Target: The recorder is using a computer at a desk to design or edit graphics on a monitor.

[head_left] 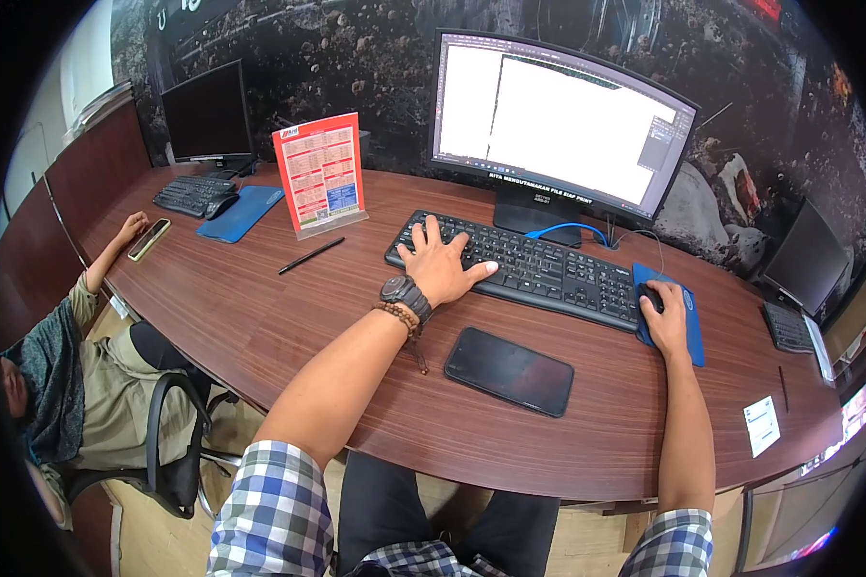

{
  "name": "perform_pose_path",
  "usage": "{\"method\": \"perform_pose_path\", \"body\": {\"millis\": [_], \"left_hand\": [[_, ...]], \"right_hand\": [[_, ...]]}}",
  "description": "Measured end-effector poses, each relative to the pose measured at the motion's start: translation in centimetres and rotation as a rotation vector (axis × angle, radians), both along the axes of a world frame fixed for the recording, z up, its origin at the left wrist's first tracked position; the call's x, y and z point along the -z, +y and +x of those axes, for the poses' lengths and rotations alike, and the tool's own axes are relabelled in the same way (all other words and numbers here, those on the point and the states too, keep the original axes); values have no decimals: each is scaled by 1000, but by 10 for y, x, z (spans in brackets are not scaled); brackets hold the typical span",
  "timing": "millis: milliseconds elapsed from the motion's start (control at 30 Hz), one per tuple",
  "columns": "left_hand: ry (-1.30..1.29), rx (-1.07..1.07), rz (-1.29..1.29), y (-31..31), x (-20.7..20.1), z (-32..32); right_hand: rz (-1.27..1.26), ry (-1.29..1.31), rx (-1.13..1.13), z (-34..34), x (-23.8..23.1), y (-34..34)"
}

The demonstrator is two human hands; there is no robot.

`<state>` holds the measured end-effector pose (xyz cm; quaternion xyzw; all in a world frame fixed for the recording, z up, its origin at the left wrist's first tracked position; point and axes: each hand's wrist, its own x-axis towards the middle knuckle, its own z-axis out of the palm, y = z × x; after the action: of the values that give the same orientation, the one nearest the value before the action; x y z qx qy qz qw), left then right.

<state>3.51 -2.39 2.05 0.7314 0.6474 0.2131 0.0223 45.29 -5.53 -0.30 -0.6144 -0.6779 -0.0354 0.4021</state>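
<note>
My left hand (440, 266) lies spread over the left part of a black keyboard (539, 272), fingers apart on the keys and thumb near the space bar. A dark watch and a beaded bracelet (406, 313) circle that wrist. At the right, my right hand (666, 319) curls over a black mouse (651, 298) on a blue mouse pad (685, 337). Behind the keyboard stands a curved monitor (558, 125), lit with a mostly white editing window. A dark-screened phone (509, 371) rests on the desk between my forearms.
A red-and-white price sheet in a stand (322, 175) and a black pen (311, 256) lie to the left. Beyond them are another keyboard (194, 195), a dark monitor (205, 112), and a seated person's hand beside a phone (149, 239). A small paper (761, 426) sits at right.
</note>
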Motion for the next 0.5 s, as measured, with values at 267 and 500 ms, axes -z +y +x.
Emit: {"method": "perform_pose_path", "body": {"millis": [267, 500], "left_hand": [[-7, -133, 1, 0, -6, -24], [21, -154, -39, 3, -10, -28]], "right_hand": [[-23, 13, 6, -1, -2, 0], [-14, 1, 7, 4, 2, 3]]}}
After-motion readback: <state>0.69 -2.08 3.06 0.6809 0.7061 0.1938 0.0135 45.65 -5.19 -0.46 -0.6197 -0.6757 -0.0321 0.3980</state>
